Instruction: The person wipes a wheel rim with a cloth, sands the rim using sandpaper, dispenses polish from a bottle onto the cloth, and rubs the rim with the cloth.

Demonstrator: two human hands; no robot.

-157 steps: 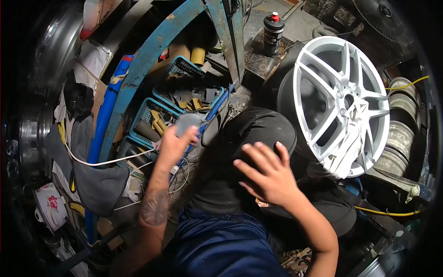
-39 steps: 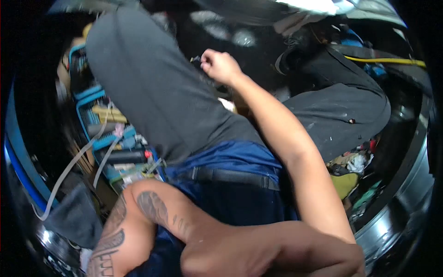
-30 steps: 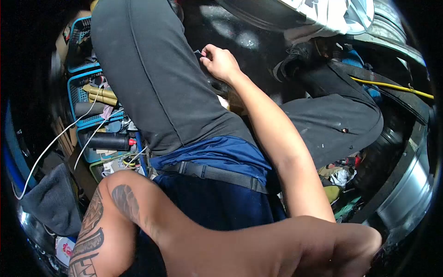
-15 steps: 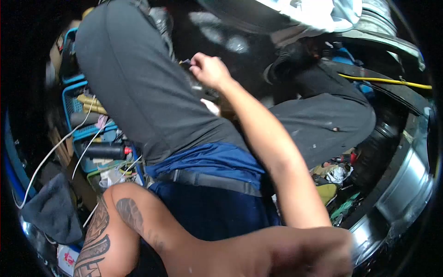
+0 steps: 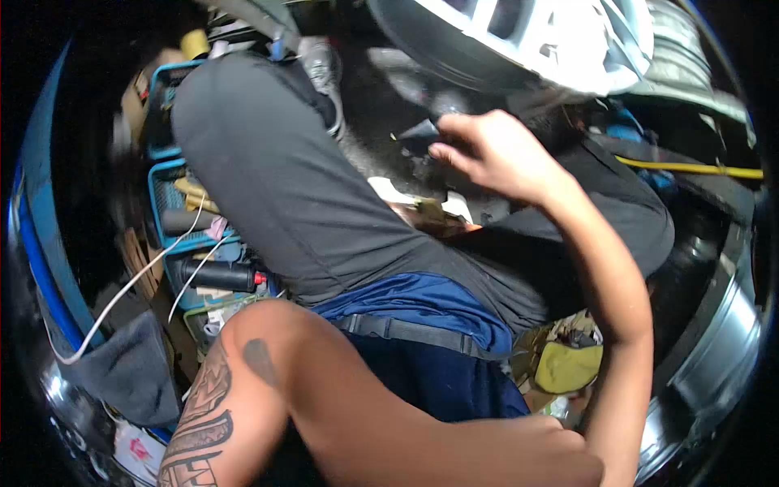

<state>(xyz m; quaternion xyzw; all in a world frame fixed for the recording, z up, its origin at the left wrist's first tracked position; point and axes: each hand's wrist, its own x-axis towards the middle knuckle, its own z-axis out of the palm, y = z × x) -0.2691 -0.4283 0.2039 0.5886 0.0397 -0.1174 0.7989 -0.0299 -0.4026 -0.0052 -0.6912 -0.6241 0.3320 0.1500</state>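
Observation:
My right hand point(image 5: 495, 154) is raised above the floor between my legs. Its thumb and fingers pinch a small, thin, dark piece point(image 5: 419, 134) with a pointed corner. My tattooed left arm bends at the elbow and crosses low in front of my blue top. At its end my left hand point(image 5: 560, 442) lies against my right upper arm; its fingers are mostly hidden. A large silvery wheel rim point(image 5: 519, 32) with a dark outer edge is beyond my right hand.
Blue baskets point(image 5: 165, 195) with rolls and a black cylinder point(image 5: 219, 274) stand left of my leg. A grey cloth point(image 5: 134, 373) and a white cable point(image 5: 122, 292) are further left. A yellow hose point(image 5: 690, 168) and another metal rim point(image 5: 714, 333) are at the right.
My right hand has moved right, towards the wheel rim, and the dark piece in it now shows clearly. The view has shifted, with more of the wheel rim and my shoe showing.

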